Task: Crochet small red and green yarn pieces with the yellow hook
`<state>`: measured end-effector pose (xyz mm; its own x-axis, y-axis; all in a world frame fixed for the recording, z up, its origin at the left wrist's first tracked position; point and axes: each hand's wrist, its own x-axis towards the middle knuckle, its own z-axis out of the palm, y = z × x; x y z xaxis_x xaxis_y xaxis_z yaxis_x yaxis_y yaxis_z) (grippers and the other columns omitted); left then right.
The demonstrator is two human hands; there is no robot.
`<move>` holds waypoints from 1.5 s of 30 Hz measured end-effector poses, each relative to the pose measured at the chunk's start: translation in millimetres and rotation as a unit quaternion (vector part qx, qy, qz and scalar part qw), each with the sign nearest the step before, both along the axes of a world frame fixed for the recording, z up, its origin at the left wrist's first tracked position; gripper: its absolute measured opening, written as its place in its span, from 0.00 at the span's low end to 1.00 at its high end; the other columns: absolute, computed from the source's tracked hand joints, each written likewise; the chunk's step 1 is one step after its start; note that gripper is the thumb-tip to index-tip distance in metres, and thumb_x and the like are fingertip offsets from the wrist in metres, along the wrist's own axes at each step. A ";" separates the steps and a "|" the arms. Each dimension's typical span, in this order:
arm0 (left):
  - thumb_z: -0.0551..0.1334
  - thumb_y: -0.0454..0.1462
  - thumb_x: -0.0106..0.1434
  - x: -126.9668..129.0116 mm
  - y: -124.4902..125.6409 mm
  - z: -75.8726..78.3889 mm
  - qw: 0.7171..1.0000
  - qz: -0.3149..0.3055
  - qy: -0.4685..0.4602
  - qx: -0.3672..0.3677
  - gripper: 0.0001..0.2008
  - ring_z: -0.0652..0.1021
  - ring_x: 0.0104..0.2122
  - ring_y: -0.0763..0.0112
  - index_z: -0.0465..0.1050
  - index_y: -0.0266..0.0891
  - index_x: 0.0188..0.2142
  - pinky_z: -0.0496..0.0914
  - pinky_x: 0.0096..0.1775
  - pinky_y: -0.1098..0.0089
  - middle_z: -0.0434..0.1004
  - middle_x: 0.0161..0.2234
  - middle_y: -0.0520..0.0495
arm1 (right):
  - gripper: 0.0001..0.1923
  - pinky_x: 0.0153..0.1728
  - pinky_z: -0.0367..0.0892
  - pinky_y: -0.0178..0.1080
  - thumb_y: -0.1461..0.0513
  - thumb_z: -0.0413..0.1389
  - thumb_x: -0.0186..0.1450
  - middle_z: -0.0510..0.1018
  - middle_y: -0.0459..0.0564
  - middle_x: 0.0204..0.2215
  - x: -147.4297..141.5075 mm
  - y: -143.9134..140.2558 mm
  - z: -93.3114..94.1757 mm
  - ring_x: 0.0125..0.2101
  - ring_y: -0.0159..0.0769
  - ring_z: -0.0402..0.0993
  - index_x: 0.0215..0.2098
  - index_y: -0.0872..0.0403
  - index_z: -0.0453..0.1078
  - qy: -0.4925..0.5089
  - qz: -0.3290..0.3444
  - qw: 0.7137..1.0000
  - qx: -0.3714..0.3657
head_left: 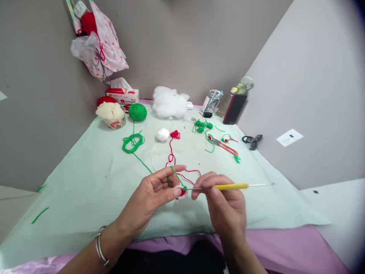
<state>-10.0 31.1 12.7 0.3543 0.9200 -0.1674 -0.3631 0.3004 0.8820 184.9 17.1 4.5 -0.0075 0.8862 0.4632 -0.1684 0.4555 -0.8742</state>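
Note:
My left hand (154, 194) pinches a small red and white crochet piece (181, 191), with green yarn (174, 176) looped over its forefinger. My right hand (221, 201) grips a crochet hook with a yellow handle (231, 187); the hook's tip meets the piece. The green strand runs back across the cloth to a loose coil (132, 142) and a green yarn ball (137, 112). A red strand (172, 152) trails from the piece toward the middle of the table.
A pale green cloth (85, 182) covers the table. On it lie a white pompom (162, 134), small green crochet pieces (200, 126), red-handled snips (225, 146), white stuffing (169, 102), a tissue box (122, 95), a cup of pens (213, 101), a phone (234, 109) and a hair clip (252, 140).

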 end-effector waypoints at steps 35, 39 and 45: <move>0.80 0.38 0.55 15.5 4.5 -8.0 0.999 0.018 -0.025 -0.040 0.27 0.76 0.40 0.69 0.84 0.50 0.54 0.70 0.47 0.68 0.78 0.36 0.52 | 0.13 0.38 0.76 0.35 0.67 0.64 0.69 0.81 0.48 0.36 -18.6 8.8 -12.4 0.38 0.35 0.79 0.44 0.42 0.85 -0.076 -0.047 0.996 0.003; 0.75 0.41 0.63 8.8 5.5 -4.7 1.000 -0.009 -0.020 -0.008 0.22 0.77 0.35 0.72 0.83 0.49 0.56 0.70 0.45 0.68 0.79 0.35 0.52 | 0.11 0.33 0.76 0.34 0.66 0.66 0.68 0.81 0.48 0.35 -15.1 14.1 -14.1 0.35 0.34 0.79 0.42 0.43 0.86 -0.036 -0.027 0.999 -0.016; 0.73 0.41 0.66 5.4 4.5 -5.8 0.999 -0.006 -0.002 0.036 0.19 0.75 0.31 0.76 0.83 0.49 0.56 0.70 0.42 0.70 0.76 0.32 0.55 | 0.10 0.31 0.76 0.34 0.66 0.66 0.67 0.81 0.48 0.35 -13.3 13.7 -11.7 0.33 0.33 0.79 0.42 0.43 0.86 -0.017 -0.037 0.999 -0.017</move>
